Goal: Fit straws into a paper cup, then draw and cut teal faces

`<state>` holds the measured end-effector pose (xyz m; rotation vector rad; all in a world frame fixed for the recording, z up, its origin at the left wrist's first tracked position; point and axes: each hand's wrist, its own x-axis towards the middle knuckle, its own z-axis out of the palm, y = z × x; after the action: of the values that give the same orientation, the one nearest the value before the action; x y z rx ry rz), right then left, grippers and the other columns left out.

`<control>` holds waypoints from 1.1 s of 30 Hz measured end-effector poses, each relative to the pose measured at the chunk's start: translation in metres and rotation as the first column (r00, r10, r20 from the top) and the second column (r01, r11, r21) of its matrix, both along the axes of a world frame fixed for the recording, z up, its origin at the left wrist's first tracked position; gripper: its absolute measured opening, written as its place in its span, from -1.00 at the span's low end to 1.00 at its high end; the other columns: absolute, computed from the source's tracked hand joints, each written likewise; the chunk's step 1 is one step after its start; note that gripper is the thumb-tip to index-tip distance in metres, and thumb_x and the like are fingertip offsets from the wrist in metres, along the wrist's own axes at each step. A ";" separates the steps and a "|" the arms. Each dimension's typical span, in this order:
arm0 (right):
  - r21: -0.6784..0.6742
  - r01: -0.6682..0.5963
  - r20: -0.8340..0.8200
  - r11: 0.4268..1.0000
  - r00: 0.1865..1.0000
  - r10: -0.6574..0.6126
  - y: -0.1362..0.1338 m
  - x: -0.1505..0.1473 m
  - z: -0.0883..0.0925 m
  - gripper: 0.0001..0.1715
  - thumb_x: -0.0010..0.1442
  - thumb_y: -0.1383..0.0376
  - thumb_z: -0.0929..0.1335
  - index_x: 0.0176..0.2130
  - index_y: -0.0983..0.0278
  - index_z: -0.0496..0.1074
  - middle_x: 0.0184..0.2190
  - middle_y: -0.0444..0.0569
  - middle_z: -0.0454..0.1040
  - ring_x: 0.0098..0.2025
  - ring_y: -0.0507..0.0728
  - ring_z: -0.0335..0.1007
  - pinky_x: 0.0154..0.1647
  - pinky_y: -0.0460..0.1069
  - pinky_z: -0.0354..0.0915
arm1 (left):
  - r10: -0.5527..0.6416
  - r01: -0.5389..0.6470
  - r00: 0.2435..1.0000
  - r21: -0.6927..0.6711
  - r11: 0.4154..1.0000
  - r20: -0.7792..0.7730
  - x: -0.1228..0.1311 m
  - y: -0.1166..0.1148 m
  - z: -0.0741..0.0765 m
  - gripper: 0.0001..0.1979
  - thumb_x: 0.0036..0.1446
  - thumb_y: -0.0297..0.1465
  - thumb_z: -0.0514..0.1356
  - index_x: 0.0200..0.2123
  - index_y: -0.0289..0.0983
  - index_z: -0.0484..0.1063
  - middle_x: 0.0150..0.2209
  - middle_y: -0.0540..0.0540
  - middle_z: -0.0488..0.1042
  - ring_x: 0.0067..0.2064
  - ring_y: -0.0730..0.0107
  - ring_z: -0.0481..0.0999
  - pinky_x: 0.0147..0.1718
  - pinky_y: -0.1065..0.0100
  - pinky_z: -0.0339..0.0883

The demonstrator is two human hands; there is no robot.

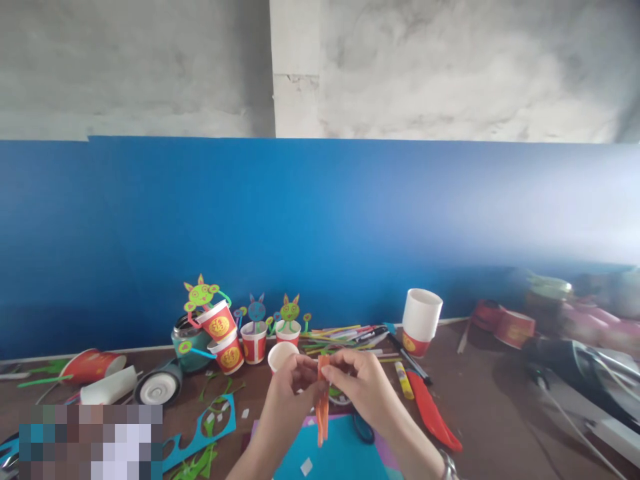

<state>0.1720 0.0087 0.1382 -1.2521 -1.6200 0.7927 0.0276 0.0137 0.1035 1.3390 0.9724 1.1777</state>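
Observation:
Between my two hands is a bundle of narrow orange strips [323, 417], hanging upright over the table. I cannot make out whether they are straws or folded paper. The fingers of my left hand [293, 397] pinch it from the left. From the other side, the thumb and fingertips of my right hand [363, 387] close on its upper part. Below lies a blue paper sheet [320, 457] with small white scraps on it. A dark loop like a scissors handle [363, 428] rests beside my right wrist. Just behind my left hand stands a white-rimmed paper cup [280, 357].
Red paper cups with animal figures [254, 343] stand at the back left. Cut blue paper [215, 427] lies left. Pens and straws [345, 337], stacked cups [421, 320], a glue stick [404, 380] and a red pouch [433, 413] lie behind and right. A blue partition [320, 227] borders the table.

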 end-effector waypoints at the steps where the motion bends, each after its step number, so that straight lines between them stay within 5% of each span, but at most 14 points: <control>1: 0.000 0.005 -0.009 1.000 1.000 -0.005 0.000 0.001 0.000 -0.80 0.04 0.27 0.35 -0.47 0.34 0.53 -0.55 -0.09 0.49 -0.46 0.07 0.33 -0.45 -0.10 0.17 | -0.020 0.020 1.000 -0.038 0.999 -0.003 0.000 0.000 0.000 -0.72 -0.13 -0.27 0.34 -0.41 -0.30 0.38 -0.53 0.01 0.41 -0.47 0.44 0.37 -0.49 0.45 0.20; 8: -0.041 -0.018 -0.076 0.999 0.997 0.015 0.007 0.004 -0.010 -0.77 0.04 0.24 0.34 -0.48 0.36 0.48 -0.59 -0.11 0.43 -0.54 0.02 0.25 -0.52 -0.11 0.11 | -0.058 0.048 0.993 -0.091 0.995 -0.102 -0.005 0.003 0.003 -0.79 -0.18 -0.33 0.33 -0.53 -0.34 0.42 -0.62 0.03 0.41 -0.55 0.48 0.30 -0.52 0.44 0.15; 12: -0.091 -0.029 -0.166 0.995 0.986 0.013 0.011 0.004 -0.011 -0.68 0.05 0.14 0.34 -0.48 0.37 0.44 -0.61 -0.10 0.40 -0.57 0.02 0.23 -0.57 -0.11 0.09 | -0.050 0.049 0.989 -0.015 0.999 -0.137 -0.006 0.005 0.000 -0.87 -0.14 -0.44 0.26 -0.44 -0.34 0.45 -0.53 -0.02 0.47 -0.47 0.40 0.39 -0.47 0.42 0.20; 17: -0.030 -0.035 -0.075 0.999 0.997 0.033 0.011 0.008 -0.008 -0.77 0.05 0.24 0.33 -0.51 0.35 0.43 -0.59 -0.12 0.39 -0.52 0.03 0.25 -0.51 -0.10 0.13 | 0.001 0.045 0.945 0.131 0.990 -0.328 -0.007 -0.001 0.002 -0.90 -0.02 -0.49 0.16 -0.44 -0.32 0.49 -0.47 -0.03 0.45 -0.41 0.39 0.38 -0.44 0.43 0.17; 23: -0.189 -0.169 -0.122 0.967 0.982 0.148 0.012 0.018 -0.009 -0.73 0.00 0.17 0.40 -0.53 0.34 0.42 -0.64 -0.13 0.38 -0.58 0.01 0.23 -0.56 -0.10 0.11 | -0.028 0.278 0.821 0.356 0.892 -0.571 -0.017 -0.013 0.024 -0.81 0.15 -0.46 0.09 -0.44 -0.25 0.49 -0.42 -0.04 0.44 -0.33 0.37 0.38 -0.35 0.42 0.16; 26: -0.253 -0.203 -0.301 0.946 0.946 0.122 0.013 0.020 -0.008 -0.64 -0.04 0.08 0.44 -0.52 0.35 0.42 -0.67 -0.16 0.35 -0.63 -0.04 0.16 -0.61 -0.13 0.04 | -0.027 0.173 0.904 0.306 0.936 -0.427 -0.023 -0.009 0.024 -0.88 0.10 -0.33 0.20 -0.30 -0.23 0.49 -0.38 -0.06 0.46 -0.34 0.35 0.39 -0.36 0.41 0.20; 29: -0.260 -0.215 -0.569 0.941 0.822 0.030 0.011 0.018 -0.005 -0.63 -0.03 0.06 0.45 -0.47 0.34 0.43 -0.64 -0.17 0.35 -0.62 -0.07 0.15 -0.63 -0.16 0.02 | -0.045 0.044 0.999 0.224 0.974 -0.002 -0.028 -0.002 0.017 -0.58 -0.04 -0.23 0.32 -0.09 -0.19 0.39 -0.36 -0.03 0.42 -0.35 0.37 0.38 -0.38 0.41 0.24; 33: -0.223 -0.212 -0.736 0.951 0.677 -0.022 0.009 0.013 -0.002 -0.66 -0.06 0.12 0.49 -0.46 0.34 0.43 -0.63 -0.18 0.32 -0.61 -0.09 0.15 -0.67 -0.20 0.00 | -0.369 0.337 0.910 0.178 0.924 0.189 -0.033 0.003 0.009 -0.07 -0.37 -0.17 0.47 0.14 -0.06 0.22 -0.02 -0.13 0.39 -0.02 0.12 0.37 -0.08 0.23 0.25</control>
<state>0.1851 0.0174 0.1366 -0.8476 -0.9143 1.4325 -0.0052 0.0166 0.1121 1.3930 0.4669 1.0982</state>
